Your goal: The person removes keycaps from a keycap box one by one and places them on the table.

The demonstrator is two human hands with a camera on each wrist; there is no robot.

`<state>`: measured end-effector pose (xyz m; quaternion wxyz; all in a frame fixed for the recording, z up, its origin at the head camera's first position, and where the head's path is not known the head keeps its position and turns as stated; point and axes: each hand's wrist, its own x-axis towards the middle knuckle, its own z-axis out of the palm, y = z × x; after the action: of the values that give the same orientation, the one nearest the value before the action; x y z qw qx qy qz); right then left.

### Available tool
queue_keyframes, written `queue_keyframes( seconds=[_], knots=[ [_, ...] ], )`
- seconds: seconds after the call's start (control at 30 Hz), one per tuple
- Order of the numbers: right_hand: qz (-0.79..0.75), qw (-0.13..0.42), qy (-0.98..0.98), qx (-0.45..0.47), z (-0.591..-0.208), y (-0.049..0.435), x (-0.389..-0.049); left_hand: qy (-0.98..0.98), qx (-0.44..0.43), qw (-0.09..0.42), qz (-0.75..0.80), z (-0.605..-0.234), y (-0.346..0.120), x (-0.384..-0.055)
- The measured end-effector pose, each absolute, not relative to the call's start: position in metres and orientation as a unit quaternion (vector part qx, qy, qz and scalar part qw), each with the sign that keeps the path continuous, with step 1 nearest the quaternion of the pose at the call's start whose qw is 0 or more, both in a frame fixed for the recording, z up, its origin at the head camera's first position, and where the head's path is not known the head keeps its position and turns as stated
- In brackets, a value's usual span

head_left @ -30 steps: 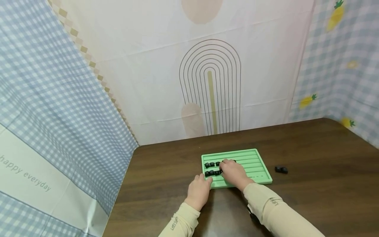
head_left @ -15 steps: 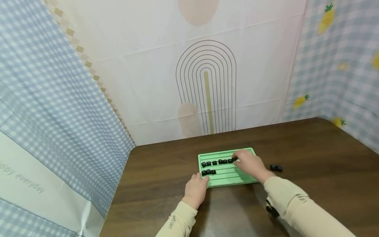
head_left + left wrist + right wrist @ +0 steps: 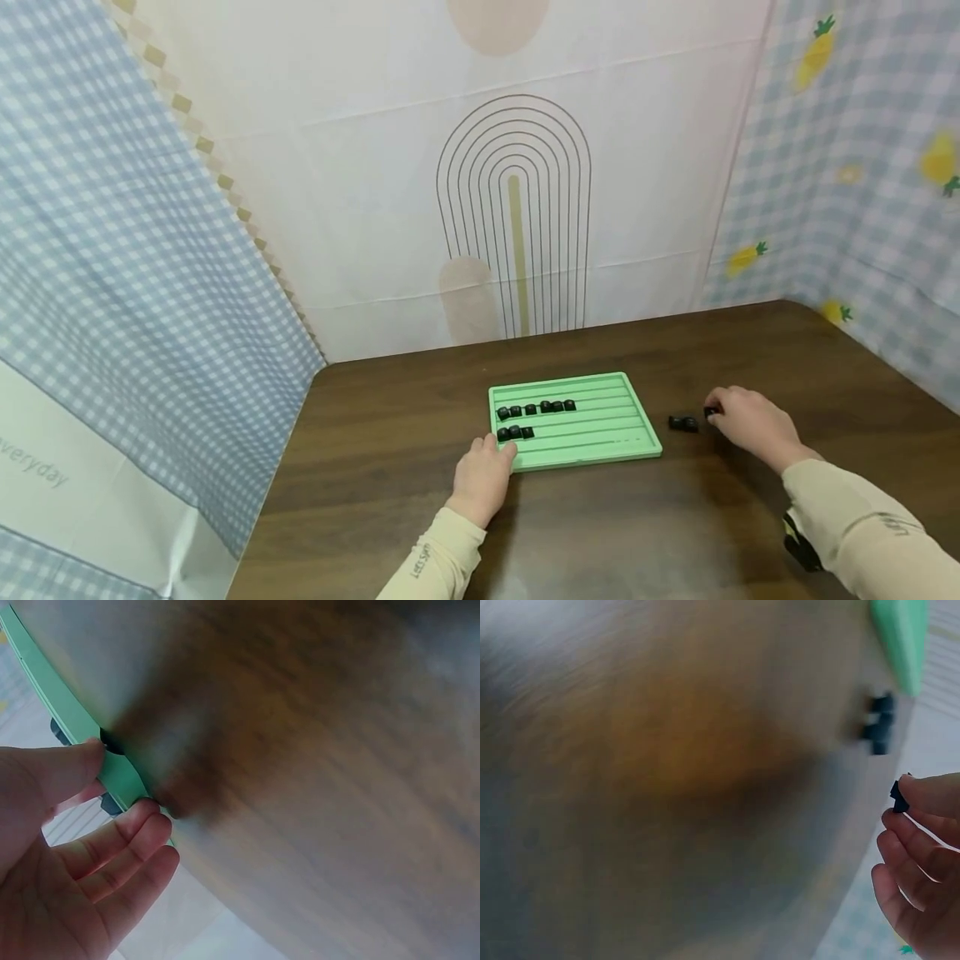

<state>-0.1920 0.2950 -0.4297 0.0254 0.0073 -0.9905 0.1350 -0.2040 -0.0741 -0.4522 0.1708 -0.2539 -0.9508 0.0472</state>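
Brown table (image 3: 360,483), green tray (image 3: 592,435), black pieces (image 3: 689,424) beside

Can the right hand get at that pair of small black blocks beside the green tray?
Probably yes: the right hand is close to the pair of small black blocks with nothing visible between, though its fingers are occupied pinching another black block.

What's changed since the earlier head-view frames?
The right hand moved rightward off the green tray, carrying a black piece, apparently from the near row, which now shows three. It pinches that piece right of the black pair. The left hand still holds the tray's near left corner; the far row and pair stay put.
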Motion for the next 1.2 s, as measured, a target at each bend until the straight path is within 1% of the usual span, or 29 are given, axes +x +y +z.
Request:
queue_keyframes(
  seconds=[0.17,0.3,0.7,0.83,0.93,1.0,1.1,1.2],
  knots=[
    [0.136,0.008,-0.991,0.0,-0.445,0.299,-0.192,-0.949,-0.255,0.177,0.048,-0.453,-0.076,-0.205],
    [0.136,0.013,-0.991,-0.001,-0.449,0.295,-0.194,-0.949,-0.253,0.181,0.044,-0.453,-0.076,-0.205],
    [0.147,-0.01,-0.989,-0.004,-0.445,0.296,-0.196,-0.947,-0.253,0.191,0.041,-0.453,-0.075,-0.205],
    [0.157,-0.015,-0.988,-0.001,-0.44,0.294,-0.197,-0.949,-0.253,0.181,0.048,-0.453,-0.076,-0.206],
    [0.168,0.001,-0.986,0.005,-0.436,0.285,-0.201,-0.951,-0.252,0.172,0.048,-0.453,-0.076,-0.205],
    [0.176,0.023,-0.984,0.016,-0.433,0.274,-0.205,-0.952,-0.251,0.168,0.044,-0.452,-0.076,-0.204],
    [0.193,0.055,-0.979,0.044,-0.43,0.248,-0.214,-0.954,-0.249,0.165,0.04,-0.453,-0.076,-0.205],
    [0.203,0.074,-0.973,0.083,-0.428,0.216,-0.223,-0.953,-0.25,0.164,0.04,-0.453,-0.077,-0.205]
  ],
)
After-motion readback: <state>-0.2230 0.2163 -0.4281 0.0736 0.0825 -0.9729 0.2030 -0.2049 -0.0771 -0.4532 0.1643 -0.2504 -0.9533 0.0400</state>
